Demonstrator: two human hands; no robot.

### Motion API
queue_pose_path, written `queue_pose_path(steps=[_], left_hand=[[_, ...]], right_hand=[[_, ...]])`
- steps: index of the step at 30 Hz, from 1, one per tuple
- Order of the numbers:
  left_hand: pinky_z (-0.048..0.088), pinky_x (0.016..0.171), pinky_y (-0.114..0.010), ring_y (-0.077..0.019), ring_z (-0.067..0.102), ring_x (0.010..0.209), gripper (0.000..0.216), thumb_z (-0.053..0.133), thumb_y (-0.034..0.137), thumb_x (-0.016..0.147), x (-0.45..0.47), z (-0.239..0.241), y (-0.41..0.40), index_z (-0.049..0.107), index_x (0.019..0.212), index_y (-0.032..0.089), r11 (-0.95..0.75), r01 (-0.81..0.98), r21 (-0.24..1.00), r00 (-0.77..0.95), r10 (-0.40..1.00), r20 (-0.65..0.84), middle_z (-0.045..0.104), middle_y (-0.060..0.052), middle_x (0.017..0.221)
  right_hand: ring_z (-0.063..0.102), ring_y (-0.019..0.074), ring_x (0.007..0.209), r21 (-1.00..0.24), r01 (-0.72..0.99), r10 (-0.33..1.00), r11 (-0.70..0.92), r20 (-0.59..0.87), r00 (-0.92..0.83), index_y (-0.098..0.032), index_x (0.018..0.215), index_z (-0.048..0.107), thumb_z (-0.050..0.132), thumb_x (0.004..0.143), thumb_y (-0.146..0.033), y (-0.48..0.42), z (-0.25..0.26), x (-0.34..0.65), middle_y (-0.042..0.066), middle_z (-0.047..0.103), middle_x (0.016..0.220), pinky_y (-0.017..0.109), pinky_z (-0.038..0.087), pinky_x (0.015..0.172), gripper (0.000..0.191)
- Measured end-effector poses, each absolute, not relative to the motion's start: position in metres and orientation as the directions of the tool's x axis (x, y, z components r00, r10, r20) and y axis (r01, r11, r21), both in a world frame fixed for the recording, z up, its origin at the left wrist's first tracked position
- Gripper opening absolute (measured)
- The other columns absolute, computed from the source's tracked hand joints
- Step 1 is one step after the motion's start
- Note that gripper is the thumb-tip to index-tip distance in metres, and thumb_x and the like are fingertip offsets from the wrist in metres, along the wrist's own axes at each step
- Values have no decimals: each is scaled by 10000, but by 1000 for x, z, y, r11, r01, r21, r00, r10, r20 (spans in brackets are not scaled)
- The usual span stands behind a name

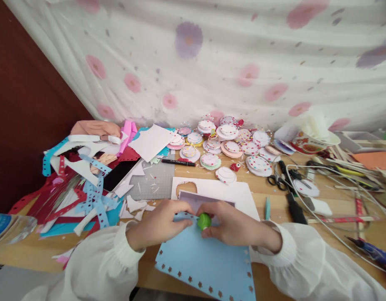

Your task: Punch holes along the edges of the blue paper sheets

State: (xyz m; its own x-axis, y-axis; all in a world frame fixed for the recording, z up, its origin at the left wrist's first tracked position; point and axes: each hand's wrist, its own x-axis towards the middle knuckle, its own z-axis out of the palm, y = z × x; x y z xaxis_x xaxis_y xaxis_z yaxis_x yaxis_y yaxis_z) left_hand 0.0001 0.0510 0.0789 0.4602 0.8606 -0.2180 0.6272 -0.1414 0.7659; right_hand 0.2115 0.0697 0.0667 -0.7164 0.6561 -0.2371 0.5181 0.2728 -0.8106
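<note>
A sheet of light blue paper (205, 259) spans the front of the table, with flower-shaped holes along its lower and right edges. My left hand (164, 221) pinches its upper left edge between thumb and fingers. In my right hand (227, 223) is a small green craft punch (204, 221), gripped at the paper's top edge. Beneath them lies a white sheet (243, 196) with a cut-out hole, plus a greyish-lilac piece (208, 200) partly hidden by my hands.
Punched paper strips and scraps (97, 196) heap at left beside a phone (120, 173) and a bottle (11, 228). Decorated paper discs (232, 147) stand at the back. Scissors (277, 182), a white cable (306, 205), a teal cutter (267, 207) and tools lie at right.
</note>
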Motion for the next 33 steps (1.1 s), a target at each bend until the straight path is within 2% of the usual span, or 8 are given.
queue_pose_path(steps=[5,10,16,24,33], left_hand=[[455,825,-268,-195,650,920,183,607,212,795,0,80,51,696,954,223,-145,617,773,465,860,-210,729,-7,971],[456,813,-265,-194,649,899,165,594,223,805,1,80,50,697,933,219,-144,620,771,466,859,-214,729,-8,944],[451,835,-264,-193,647,919,173,602,219,799,0,78,49,700,941,231,-143,618,773,469,856,-216,729,1,963],[456,831,-267,-191,648,925,168,608,218,794,4,83,49,700,935,229,-112,622,775,447,863,-235,728,1,965],[457,811,-256,-185,650,912,170,602,226,803,4,82,51,696,945,224,-118,623,773,454,860,-234,727,6,960]], right_hand=[[600,190,804,-815,512,660,273,-228,-716,-192,993,626,685,747,-244,70,68,213,34,671,900,304,459,719,259],[571,224,921,-812,482,676,329,-154,-721,-187,994,624,720,722,-292,70,65,214,68,629,1000,350,458,819,307],[580,225,910,-814,507,649,284,-226,-726,-191,991,611,711,729,-270,70,68,215,60,641,986,329,463,785,292],[559,201,868,-826,485,593,287,-245,-767,-179,1008,522,670,755,-272,71,73,213,46,604,982,342,457,774,308],[577,205,883,-845,466,627,261,-219,-748,-165,1031,567,695,746,-288,71,70,214,55,633,993,332,455,786,336]])
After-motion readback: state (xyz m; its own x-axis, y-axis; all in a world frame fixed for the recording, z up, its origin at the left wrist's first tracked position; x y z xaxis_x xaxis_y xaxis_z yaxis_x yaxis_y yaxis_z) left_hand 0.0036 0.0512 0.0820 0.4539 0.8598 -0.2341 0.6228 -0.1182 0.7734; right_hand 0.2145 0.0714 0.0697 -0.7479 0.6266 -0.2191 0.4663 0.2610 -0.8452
